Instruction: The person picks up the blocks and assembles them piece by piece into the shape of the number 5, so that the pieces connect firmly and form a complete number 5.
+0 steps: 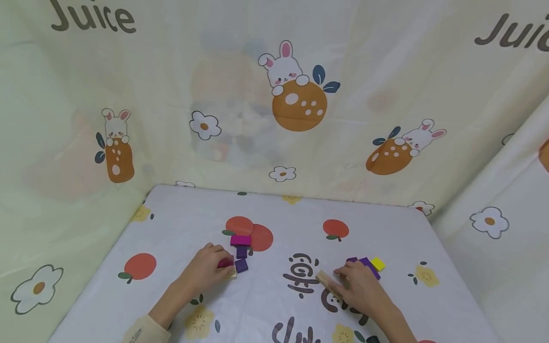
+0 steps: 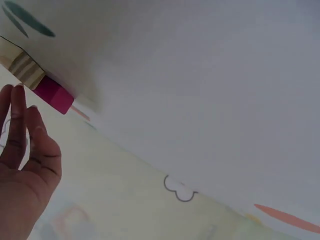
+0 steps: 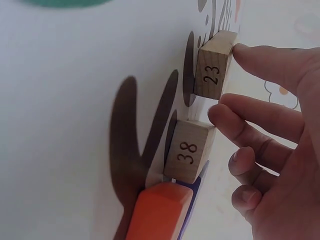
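Observation:
My left hand (image 1: 207, 267) is at a dark red block (image 1: 225, 261), which shows between its thumb and fingers. A pale wooden block (image 1: 232, 273) peeks out under that thumb. In the left wrist view, the fingertips are by a wooden block (image 2: 27, 70) with a magenta block (image 2: 54, 95) at its end. My right hand (image 1: 362, 288) pinches a wooden block numbered 23 (image 3: 211, 72), thumb and index finger at its opposite edges. Close to the other fingers is a wooden block numbered 38 (image 3: 186, 152), with an orange block (image 3: 157, 212) beside it.
Small purple blocks (image 1: 242, 265) and a magenta block (image 1: 240, 240) lie just right of and beyond the left hand. Beyond the right hand are a purple block (image 1: 371, 267) and a yellow block (image 1: 378, 264). Printed cloth (image 1: 240, 162) hangs behind the table (image 1: 279, 214).

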Demonstrator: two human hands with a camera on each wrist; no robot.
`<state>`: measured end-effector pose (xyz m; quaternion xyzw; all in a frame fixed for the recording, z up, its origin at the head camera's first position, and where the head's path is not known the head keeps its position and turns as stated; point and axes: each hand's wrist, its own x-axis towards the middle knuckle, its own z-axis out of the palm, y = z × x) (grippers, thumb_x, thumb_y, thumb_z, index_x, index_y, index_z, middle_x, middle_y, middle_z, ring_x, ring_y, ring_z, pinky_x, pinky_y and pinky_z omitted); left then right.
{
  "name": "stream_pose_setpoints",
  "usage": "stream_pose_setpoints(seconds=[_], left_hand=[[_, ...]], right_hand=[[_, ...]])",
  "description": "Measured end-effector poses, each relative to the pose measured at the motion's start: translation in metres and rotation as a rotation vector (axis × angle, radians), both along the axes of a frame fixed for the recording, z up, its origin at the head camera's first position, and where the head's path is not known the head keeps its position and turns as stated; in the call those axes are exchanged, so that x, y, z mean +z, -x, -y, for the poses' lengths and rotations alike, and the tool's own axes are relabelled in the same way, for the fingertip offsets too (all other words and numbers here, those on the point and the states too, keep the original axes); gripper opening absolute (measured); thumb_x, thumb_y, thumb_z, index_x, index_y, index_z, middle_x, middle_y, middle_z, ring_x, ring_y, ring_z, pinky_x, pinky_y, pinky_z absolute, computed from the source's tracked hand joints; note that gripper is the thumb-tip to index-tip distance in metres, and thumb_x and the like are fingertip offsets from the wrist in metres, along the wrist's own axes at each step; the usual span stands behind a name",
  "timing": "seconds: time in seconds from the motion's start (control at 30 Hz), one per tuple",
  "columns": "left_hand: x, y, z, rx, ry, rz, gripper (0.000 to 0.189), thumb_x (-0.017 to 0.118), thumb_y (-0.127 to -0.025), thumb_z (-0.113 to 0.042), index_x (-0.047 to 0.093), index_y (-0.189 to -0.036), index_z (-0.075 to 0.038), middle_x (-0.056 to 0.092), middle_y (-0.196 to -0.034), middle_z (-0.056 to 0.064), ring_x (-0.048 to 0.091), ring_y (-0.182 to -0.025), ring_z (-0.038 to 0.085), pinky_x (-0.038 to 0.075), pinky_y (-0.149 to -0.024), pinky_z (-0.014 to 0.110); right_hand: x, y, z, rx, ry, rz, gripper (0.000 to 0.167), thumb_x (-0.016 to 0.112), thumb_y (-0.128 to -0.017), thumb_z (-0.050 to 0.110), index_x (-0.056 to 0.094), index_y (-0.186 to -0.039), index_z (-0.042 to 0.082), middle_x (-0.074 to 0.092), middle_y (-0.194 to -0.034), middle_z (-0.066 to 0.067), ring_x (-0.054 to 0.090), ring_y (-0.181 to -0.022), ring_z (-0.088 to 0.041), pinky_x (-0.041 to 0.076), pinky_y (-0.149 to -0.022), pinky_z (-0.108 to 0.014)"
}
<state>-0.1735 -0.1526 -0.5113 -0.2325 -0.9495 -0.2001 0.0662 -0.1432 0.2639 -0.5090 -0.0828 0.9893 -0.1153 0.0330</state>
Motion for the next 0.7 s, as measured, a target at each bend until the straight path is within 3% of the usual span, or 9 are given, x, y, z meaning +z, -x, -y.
stream_pose_setpoints(seconds=[0.27, 0.7], left_hand=[[0.0025, -0.0051, 0.0029, 0.091, 0.04, 0.163, 0.018, 0.088, -0.087, -0.029, 0.079, -0.094, -0.015, 0.066, -0.086, -0.008, 0.049, -0.082, 0.008, 0.052, -0.075, 0.026], [0.0085, -0.0093, 0.0014, 0.106, 0.083, 0.22, 0.022, 0.091, -0.083, -0.028, 0.08, -0.098, -0.015, 0.068, -0.091, -0.007, 0.056, -0.086, 0.008, 0.06, -0.084, 0.034]], right_hand=[[-0.0046, 0.0005, 0.0008, -0.018, 0.036, 0.038, 0.034, 0.085, -0.087, 0.044, 0.082, -0.108, 0.017, 0.062, -0.08, 0.01, 0.048, -0.082, -0.011, 0.047, -0.076, -0.032], [-0.0083, 0.0, 0.0028, -0.05, 0.084, 0.06, 0.026, 0.085, -0.088, 0.042, 0.083, -0.1, 0.019, 0.064, -0.08, 0.012, 0.049, -0.084, -0.01, 0.047, -0.077, -0.031]])
